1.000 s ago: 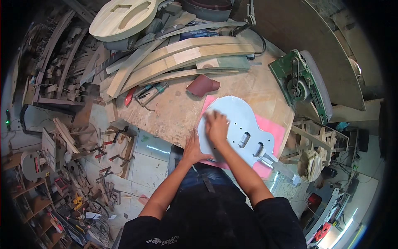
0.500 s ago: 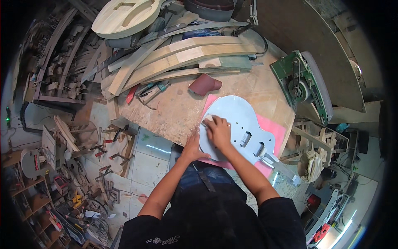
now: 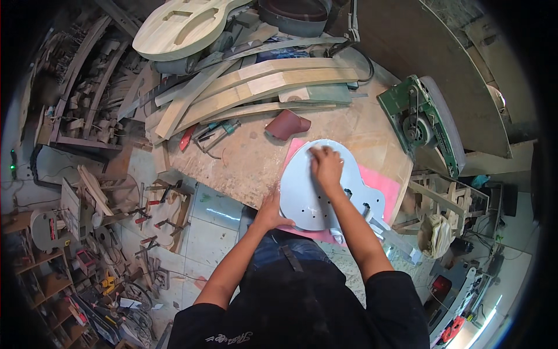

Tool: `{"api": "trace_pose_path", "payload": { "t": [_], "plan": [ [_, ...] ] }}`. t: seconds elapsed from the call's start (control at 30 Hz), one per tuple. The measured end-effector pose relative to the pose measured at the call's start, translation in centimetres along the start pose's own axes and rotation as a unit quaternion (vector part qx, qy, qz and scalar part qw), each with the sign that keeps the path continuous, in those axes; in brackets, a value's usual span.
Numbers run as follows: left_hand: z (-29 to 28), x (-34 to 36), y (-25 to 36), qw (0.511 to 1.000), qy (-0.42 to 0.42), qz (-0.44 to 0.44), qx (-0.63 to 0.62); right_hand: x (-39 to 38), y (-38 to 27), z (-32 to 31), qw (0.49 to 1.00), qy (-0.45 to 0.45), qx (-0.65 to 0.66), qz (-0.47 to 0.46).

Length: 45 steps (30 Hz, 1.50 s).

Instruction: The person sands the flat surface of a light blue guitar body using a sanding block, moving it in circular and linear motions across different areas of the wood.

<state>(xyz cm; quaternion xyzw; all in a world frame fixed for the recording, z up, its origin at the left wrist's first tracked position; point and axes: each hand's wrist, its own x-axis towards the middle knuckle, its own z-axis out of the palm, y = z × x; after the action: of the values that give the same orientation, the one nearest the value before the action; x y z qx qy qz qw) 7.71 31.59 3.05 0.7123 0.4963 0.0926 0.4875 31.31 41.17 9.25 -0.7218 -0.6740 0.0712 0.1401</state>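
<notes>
A pale blue-grey guitar body (image 3: 308, 200) with several small holes and cut-outs lies on a pink mat (image 3: 383, 187) at the near edge of a wooden workbench (image 3: 244, 160). My right hand (image 3: 326, 167) presses down on the far, rounded end of the body, its fingers curled over a small pale piece that is mostly hidden. My left hand (image 3: 272, 210) grips the body's near left edge. The guitar neck (image 3: 395, 235) juts past the bench corner at the right.
A folded dark red sanding sheet (image 3: 288, 124) and pliers (image 3: 212, 135) lie on the bench. Long curved wooden planks (image 3: 261, 87) and an unpainted guitar body (image 3: 180, 20) are stacked behind. A green belt sander (image 3: 419, 125) stands at the right; clamps and wood scraps crowd the floor at the left.
My right hand has slid from the middle of the guitar body toward its far rounded end. My left hand has stayed on the near edge.
</notes>
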Motion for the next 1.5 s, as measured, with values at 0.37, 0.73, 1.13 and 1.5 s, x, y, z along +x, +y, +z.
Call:
{"api": "trace_pose_path", "payload": {
  "t": [0.37, 0.73, 1.13, 1.5],
  "plan": [
    [0.2, -0.1, -0.2, 1.0, 0.01, 0.011, 0.004, -0.5, 0.0, 0.3, 1.0, -0.003, -0.019, -0.004],
    [0.0, -0.1, -0.4, 1.0, 0.013, 0.018, -0.003, -0.7, -0.4, 0.3, 1.0, -0.004, 0.002, -0.025],
    [-1.3, 0.2, 0.0, 0.999, -0.016, 0.026, -0.008, 0.0, 0.1, 0.3, 1.0, -0.005, 0.0, -0.002],
    [-2.2, 0.7, -0.4, 0.996, -0.069, 0.025, -0.048, -0.5, -1.2, 1.3, 1.0, -0.002, 0.024, -0.013]
  ]
}}
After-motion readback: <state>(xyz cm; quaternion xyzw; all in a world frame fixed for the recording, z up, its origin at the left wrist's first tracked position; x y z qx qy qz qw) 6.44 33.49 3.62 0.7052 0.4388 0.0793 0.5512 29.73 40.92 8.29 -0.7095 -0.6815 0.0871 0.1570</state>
